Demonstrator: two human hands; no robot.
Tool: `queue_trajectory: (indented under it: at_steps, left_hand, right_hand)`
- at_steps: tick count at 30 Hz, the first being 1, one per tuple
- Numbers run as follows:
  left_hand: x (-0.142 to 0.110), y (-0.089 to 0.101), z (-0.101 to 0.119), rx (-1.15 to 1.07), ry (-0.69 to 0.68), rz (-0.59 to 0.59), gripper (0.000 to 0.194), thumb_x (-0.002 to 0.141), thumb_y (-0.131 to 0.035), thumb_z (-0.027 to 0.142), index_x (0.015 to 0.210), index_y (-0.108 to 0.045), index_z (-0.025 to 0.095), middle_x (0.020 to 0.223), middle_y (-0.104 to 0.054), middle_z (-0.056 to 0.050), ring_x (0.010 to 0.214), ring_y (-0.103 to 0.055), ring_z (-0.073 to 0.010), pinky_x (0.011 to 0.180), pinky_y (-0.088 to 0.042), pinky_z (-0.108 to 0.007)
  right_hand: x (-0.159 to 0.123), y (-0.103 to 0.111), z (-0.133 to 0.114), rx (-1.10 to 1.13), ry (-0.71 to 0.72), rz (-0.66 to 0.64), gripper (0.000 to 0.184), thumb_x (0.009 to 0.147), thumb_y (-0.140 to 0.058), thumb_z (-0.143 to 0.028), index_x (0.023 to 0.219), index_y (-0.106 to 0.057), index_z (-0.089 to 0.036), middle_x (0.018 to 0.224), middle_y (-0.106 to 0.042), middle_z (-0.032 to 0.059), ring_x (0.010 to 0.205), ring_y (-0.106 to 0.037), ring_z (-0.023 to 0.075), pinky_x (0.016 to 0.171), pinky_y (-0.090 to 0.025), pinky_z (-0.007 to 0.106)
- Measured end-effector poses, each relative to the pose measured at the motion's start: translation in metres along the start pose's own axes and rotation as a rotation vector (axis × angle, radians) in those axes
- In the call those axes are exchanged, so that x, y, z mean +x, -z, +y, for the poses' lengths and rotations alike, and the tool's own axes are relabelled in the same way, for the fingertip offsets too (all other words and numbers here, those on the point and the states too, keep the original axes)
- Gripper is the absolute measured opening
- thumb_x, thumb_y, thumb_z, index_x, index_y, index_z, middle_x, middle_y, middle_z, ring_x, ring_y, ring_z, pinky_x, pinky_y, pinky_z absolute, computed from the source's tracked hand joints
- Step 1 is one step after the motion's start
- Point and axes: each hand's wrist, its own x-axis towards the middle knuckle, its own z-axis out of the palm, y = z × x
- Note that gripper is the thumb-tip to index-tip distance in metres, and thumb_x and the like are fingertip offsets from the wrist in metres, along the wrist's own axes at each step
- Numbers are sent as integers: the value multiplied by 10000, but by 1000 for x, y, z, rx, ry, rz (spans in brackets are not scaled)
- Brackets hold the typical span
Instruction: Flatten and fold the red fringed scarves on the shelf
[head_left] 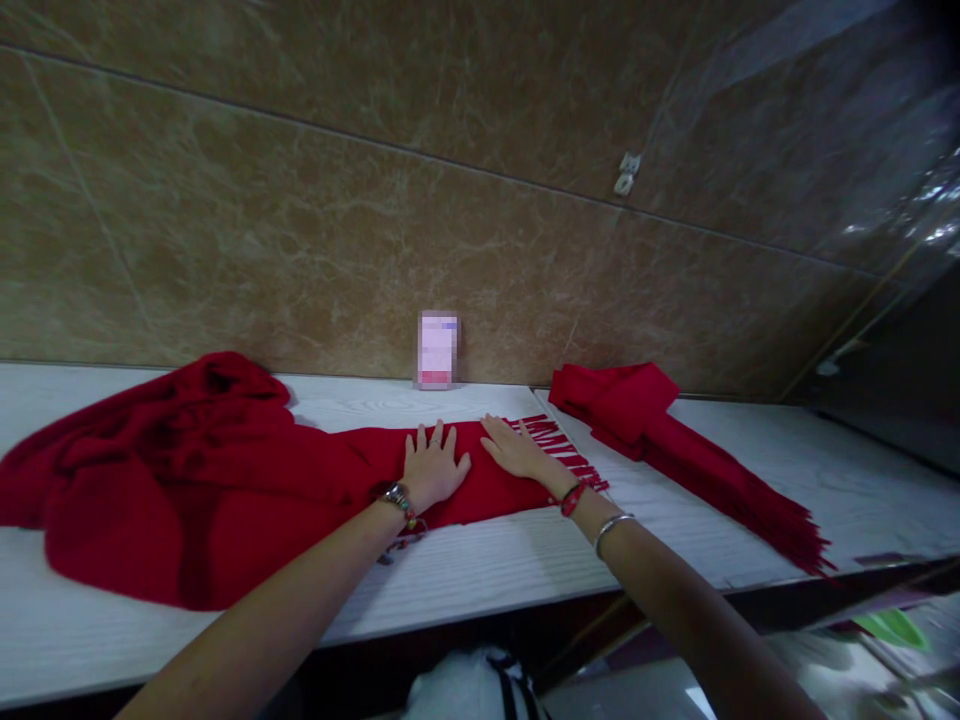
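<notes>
A red fringed scarf [300,470] lies along the white wood-grain surface, bunched and wrinkled on the left, flat toward its right end. My left hand [433,470] rests palm down on the flat part, its fingers spread. Just right of it, my right hand [514,448] also presses flat on the cloth, fingers stretched out, close to the tasselled fringe [562,455]. Both hands are open and grip nothing. To the right lies a second red scarf [667,440], folded narrow, its fringe pointing toward the front edge.
A phone-like pinkish rectangle [437,350], blurred out, leans on the brown marbled tile wall [300,220] behind the white surface [480,595]. A small white fitting [627,174] is on the wall. Below the front edge at right is a green basin [892,628].
</notes>
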Motion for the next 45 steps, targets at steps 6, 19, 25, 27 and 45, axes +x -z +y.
queue_trajectory:
  at_steps: [6,19,25,27,45]
  left_hand:
    - [1,0,0,-19,-16,-4,613,860,-228,493,1370,-291,157,1451,-201,-112,1306,-160,-363,1024,-162,-520]
    - [4,2,-13,-15,-12,-63,587,870,-207,492,1378,-276,206,1452,-191,-120,1308,-143,-369,1013,-157,-547]
    - [3,5,-13,-19,-15,-75,619,865,-199,530,1381,-262,194,1452,-182,-128,1309,-148,-362,1009,-178,-540]
    - [1,12,-17,4,-43,-38,633,861,-228,543,1378,-270,180,1450,-184,-132,1313,-140,-356,1020,-170,-524]
    - [-53,74,-136,17,-262,-244,546,800,-502,346,1318,-390,212,1409,-308,-76,1289,-287,-198,1046,-240,-310]
  right_hand:
    - [-6,2,19,-13,-115,46,521,898,-232,-322,1361,-282,-88,1431,-244,139,1319,-197,262,1026,-139,576]
    - [-17,-11,-19,41,112,100,524,896,-264,-315,1346,-307,-51,1409,-290,166,1313,-225,214,1051,-209,437]
    - [-17,-8,-19,61,88,111,514,897,-277,-321,1338,-329,-63,1402,-311,162,1311,-233,215,1049,-215,438]
    - [-17,0,-24,54,68,141,510,896,-273,-318,1341,-327,-76,1409,-295,161,1314,-221,228,1044,-211,458]
    - [-1,4,-35,147,64,43,566,902,-217,-410,1378,-251,-106,1452,-199,131,1334,-138,247,1049,-167,502]
